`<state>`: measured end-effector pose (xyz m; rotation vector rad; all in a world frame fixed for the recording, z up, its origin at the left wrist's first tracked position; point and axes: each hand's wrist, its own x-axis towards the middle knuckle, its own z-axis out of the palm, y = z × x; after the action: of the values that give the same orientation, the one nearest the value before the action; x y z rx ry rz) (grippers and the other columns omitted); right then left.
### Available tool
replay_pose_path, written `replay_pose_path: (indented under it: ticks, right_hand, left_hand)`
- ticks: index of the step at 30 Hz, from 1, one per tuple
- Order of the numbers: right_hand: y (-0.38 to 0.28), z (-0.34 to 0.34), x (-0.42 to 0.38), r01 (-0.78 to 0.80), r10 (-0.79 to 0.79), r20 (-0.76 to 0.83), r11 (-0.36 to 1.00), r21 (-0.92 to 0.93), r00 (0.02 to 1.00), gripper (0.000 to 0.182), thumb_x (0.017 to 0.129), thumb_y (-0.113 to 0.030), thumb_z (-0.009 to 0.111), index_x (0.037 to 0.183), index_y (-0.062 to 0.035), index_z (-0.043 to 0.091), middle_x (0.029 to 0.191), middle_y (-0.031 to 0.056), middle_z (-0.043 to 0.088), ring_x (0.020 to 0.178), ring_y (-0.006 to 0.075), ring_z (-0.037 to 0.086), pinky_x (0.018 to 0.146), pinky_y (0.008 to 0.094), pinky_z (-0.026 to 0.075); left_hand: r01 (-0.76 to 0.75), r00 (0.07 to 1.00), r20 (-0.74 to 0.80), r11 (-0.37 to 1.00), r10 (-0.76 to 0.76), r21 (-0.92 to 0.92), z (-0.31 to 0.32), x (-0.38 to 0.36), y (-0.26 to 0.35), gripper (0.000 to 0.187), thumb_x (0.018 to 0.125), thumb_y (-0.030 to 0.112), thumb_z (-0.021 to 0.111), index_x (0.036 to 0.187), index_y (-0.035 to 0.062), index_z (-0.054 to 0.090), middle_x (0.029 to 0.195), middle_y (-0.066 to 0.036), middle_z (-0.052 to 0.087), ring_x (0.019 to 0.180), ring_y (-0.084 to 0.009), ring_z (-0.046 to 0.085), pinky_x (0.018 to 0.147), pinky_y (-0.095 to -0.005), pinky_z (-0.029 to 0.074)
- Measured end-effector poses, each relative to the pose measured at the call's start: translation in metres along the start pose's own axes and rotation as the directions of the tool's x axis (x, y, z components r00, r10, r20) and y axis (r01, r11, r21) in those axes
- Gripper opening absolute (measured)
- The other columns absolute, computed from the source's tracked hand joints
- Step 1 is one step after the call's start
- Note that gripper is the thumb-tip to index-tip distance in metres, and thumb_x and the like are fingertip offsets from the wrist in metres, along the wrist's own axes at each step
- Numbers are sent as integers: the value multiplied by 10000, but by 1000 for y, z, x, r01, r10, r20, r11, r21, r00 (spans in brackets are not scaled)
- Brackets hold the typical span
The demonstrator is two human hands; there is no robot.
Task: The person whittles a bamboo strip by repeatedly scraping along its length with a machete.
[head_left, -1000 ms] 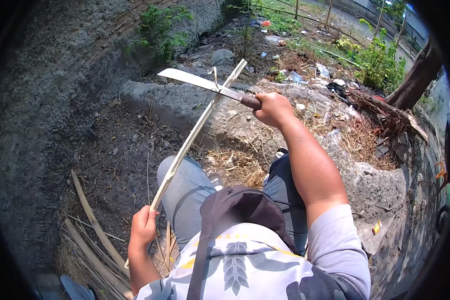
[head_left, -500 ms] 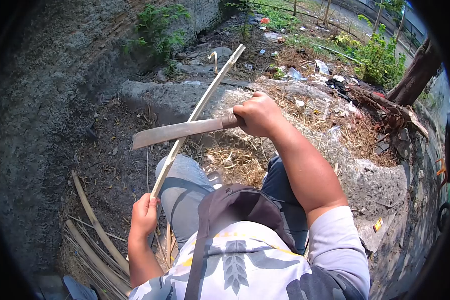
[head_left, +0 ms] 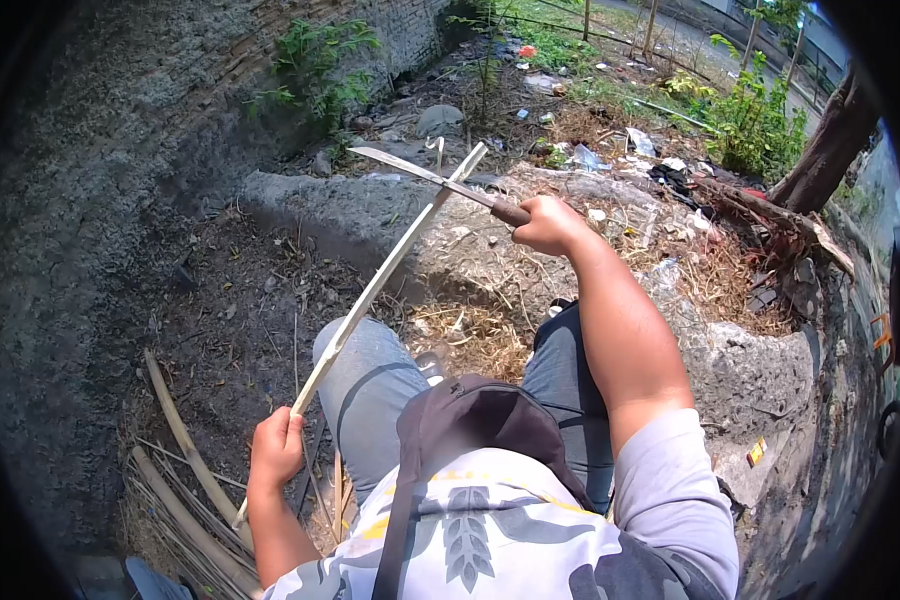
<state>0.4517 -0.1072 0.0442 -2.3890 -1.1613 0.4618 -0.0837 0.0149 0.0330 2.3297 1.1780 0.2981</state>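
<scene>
My left hand (head_left: 276, 449) is closed around the lower part of a long pale strip of split wood or bamboo (head_left: 370, 292), whose butt end shows below the hand. The strip slants up and away over my left knee. In my right hand (head_left: 548, 226) is the brown handle of a machete (head_left: 402, 167). Its blade crosses the strip near the far end and points up to the left. A thin curled shaving (head_left: 436, 150) shows beside that end.
Several long cut poles (head_left: 195, 455) lie at my lower left, by a rough wall (head_left: 80, 270). A low stone ledge (head_left: 320, 208) runs ahead, with dry grass and litter on it. A tree trunk (head_left: 820, 155) leans at the right, near green plants (head_left: 755, 125).
The machete has moved away from me along the strip, from its middle to near its far end, and its blade has turned. The strip has come back toward me, with my left hand lower.
</scene>
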Motion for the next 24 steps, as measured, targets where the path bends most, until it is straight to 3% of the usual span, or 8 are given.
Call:
replay_pose_path:
  ticks: [1,5,8,12,15,16,18,24]
  right_hand:
    - [5,-1,1,30,-42,96,992,123,994,366,736,-247,680,1035,-42,734,936,216,745,891,366,719,829,452,546]
    - [-23,-7,-14,-5,6,12,995,-95,1000,322,776,-244,697,1047,-86,769,1026,179,763,999,365,724,903,454,562]
    - [-41,3,-23,183,-163,95,950,-254,982,289,775,-230,701,1028,-113,775,1012,166,763,1005,354,726,913,458,570]
    - [-53,24,-19,466,-486,87,752,-467,870,152,768,-244,726,885,-148,742,881,120,755,893,334,735,864,472,561]
    - [-36,11,-9,278,-343,-74,855,-437,937,148,786,-221,698,912,-157,742,887,126,755,901,339,735,854,468,567]
    - [-25,8,0,150,-251,-238,916,-371,938,198,783,-218,692,962,-158,753,910,138,757,916,355,732,858,488,569]
    - [-14,4,7,73,-159,-291,956,-286,943,223,787,-214,680,988,-156,757,939,147,761,939,367,729,868,505,572]
    - [-26,1,-5,0,-46,-177,967,-253,983,279,784,-212,666,1032,-148,776,1058,164,762,1031,360,721,922,476,574]
  left_hand:
    - [17,1000,5,1000,-17,7,-2,-2,2,259,1044,213,579,905,10,658,695,-191,604,612,-301,583,599,-412,452]
    - [22,998,-57,999,-20,33,3,-8,9,245,1035,209,584,910,13,664,702,-203,616,640,-360,612,610,-434,464]
    - [29,998,-52,998,-26,55,6,-6,17,239,1029,204,584,906,16,667,715,-212,626,666,-403,620,614,-449,468]
    - [24,999,-30,999,-23,28,4,-6,10,233,1026,198,591,906,16,673,693,-187,615,635,-327,611,606,-424,462]
    - [57,997,48,998,-56,-18,-26,-19,1,252,1038,200,589,907,4,675,663,-140,591,617,-210,571,597,-383,448]
    - [5,1000,21,999,-4,-42,-36,-24,-6,260,1045,200,580,909,-1,673,649,-119,583,600,-197,554,585,-373,442]
    - [-7,998,58,999,9,-35,-35,-27,3,249,1045,194,579,918,3,676,635,-96,575,580,-185,535,572,-368,435]
    - [26,999,25,998,-25,-60,-23,-16,-7,241,1042,185,577,906,7,668,618,-79,563,564,-179,509,561,-368,420]
